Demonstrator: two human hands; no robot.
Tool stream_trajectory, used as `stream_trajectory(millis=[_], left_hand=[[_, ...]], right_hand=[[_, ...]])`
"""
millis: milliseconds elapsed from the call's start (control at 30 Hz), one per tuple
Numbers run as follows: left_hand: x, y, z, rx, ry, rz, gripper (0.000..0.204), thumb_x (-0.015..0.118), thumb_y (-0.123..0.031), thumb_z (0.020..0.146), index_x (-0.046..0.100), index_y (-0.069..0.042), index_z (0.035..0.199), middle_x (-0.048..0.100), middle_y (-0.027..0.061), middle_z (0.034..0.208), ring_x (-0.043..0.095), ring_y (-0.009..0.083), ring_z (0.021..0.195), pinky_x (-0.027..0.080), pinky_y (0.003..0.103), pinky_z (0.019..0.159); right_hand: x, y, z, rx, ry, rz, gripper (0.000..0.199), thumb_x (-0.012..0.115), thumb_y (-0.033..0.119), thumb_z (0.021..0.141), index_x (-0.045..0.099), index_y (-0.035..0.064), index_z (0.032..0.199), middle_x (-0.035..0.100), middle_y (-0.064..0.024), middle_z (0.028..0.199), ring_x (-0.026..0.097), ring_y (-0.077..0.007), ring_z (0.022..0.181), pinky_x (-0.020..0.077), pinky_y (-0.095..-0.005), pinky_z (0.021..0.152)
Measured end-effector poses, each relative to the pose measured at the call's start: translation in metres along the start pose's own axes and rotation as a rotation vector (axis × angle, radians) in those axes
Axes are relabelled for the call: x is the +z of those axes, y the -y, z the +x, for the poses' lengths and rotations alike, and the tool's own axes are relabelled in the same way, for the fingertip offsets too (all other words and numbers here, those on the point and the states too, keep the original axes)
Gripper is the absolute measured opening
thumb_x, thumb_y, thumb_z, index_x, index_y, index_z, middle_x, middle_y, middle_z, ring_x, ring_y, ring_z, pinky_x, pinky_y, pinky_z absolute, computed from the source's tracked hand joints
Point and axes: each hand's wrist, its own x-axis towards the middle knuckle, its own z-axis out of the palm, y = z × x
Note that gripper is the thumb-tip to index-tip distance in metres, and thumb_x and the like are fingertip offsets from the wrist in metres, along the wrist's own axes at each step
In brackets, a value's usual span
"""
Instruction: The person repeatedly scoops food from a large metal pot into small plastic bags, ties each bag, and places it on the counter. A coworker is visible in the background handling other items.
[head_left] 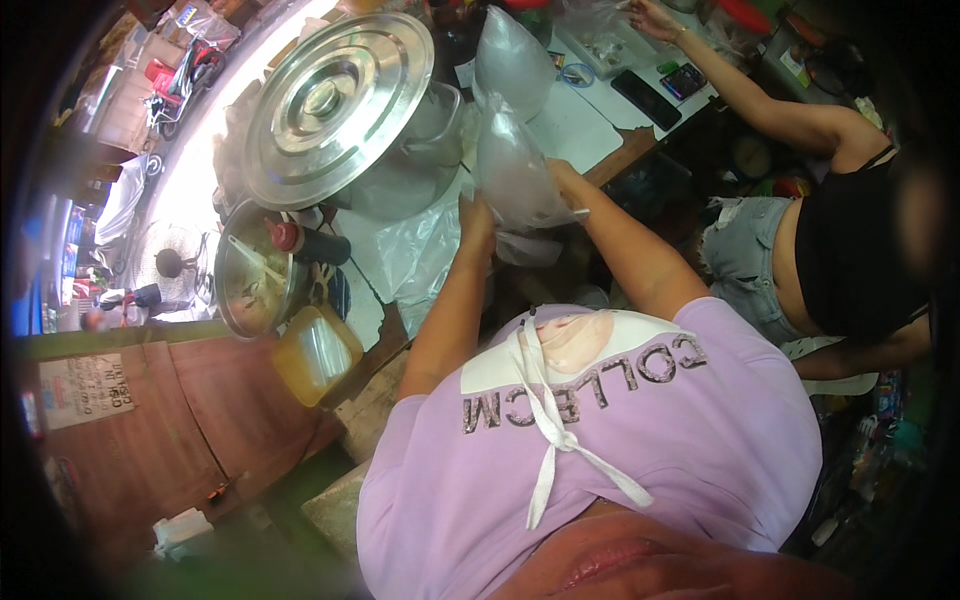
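Observation:
A puffed-out clear plastic bag (515, 165) stands upright between my two hands, over the near edge of the white table. My left hand (476, 218) is closed on its left side, fingers partly hidden by the plastic. On the other side, my right hand (566, 182) grips the bag, its fingertips mostly hidden behind it. A short white stick-like piece (578, 214) pokes out by the bag's lower right; I cannot tell what it is. Another inflated clear bag (512, 55) rises just beyond. Flat clear plastic (420, 250) lies left of my left hand.
A wide metal lid (340, 105) covers a big clear tub (410, 180). Left of it are a metal basin (235, 290) with a utensil, a red-capped dark bottle (315, 243) and a yellow container (318, 355). A black phone (646, 98) lies right; another person (850, 230) reaches across there.

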Motion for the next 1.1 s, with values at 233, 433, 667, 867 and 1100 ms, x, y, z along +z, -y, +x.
stream_trajectory(millis=[233, 433, 667, 867, 1100], left_hand=[[-0.003, -0.009, -0.001, -0.122, 0.132, -0.079, 0.064, 0.049, -0.029, 0.099, 0.018, -0.006, 0.151, 0.035, 0.0213, 0.146, 0.044, 0.0367, 0.129, 0.043, 0.052, 0.102], [-0.009, -0.041, -0.055, 0.025, -0.026, -0.058, 0.06, 0.056, -0.027, 0.097, 0.028, -0.005, 0.145, 0.044, 0.0171, 0.138, 0.051, 0.0337, 0.119, 0.048, 0.05, 0.093], [-0.045, -0.066, -0.127, -0.214, -0.106, -0.618, 0.039, 0.056, -0.038, 0.098, 0.054, -0.006, 0.122, 0.063, 0.0099, 0.111, 0.06, 0.0238, 0.095, 0.051, 0.035, 0.077], [-0.046, -0.074, -0.137, -0.117, -0.049, -0.687, 0.044, 0.046, -0.039, 0.102, 0.049, -0.005, 0.129, 0.055, 0.011, 0.127, 0.052, 0.0263, 0.116, 0.042, 0.043, 0.102], [-0.041, -0.076, -0.14, 0.045, -0.023, -0.659, 0.053, 0.041, -0.043, 0.103, 0.043, -0.003, 0.138, 0.049, 0.0105, 0.135, 0.048, 0.0218, 0.122, 0.042, 0.037, 0.103]], right_hand=[[-0.023, -0.031, -0.017, -0.3, -0.033, -0.086, 0.013, 0.063, 0.017, 0.092, 0.062, 0.0076, 0.101, 0.06, -0.0028, 0.08, 0.057, -0.0135, 0.073, 0.0469, -0.028, 0.064], [-0.021, 0.004, -0.048, -0.349, -0.116, -0.055, 0.022, 0.064, 0.027, 0.093, 0.062, 0.0085, 0.104, 0.058, -0.0013, 0.09, 0.054, -0.0117, 0.075, 0.0457, -0.0266, 0.068], [-0.041, -0.017, -0.174, -0.08, 0.388, 0.099, 0.068, 0.066, 0.058, 0.085, 0.052, 0.0109, 0.132, 0.055, -0.0076, 0.125, 0.054, -0.0225, 0.112, 0.0422, -0.0386, 0.095], [-0.015, -0.026, -0.193, -0.177, 0.562, -0.247, 0.102, 0.079, 0.055, 0.073, 0.032, 0.0062, 0.149, 0.04, -0.0159, 0.145, 0.047, -0.026, 0.128, 0.0405, -0.0382, 0.101], [-0.006, -0.025, -0.205, -0.004, 0.607, -0.147, 0.074, 0.072, 0.045, 0.085, 0.045, 0.003, 0.139, 0.057, -0.0132, 0.129, 0.064, -0.0247, 0.105, 0.0508, -0.0359, 0.09]])
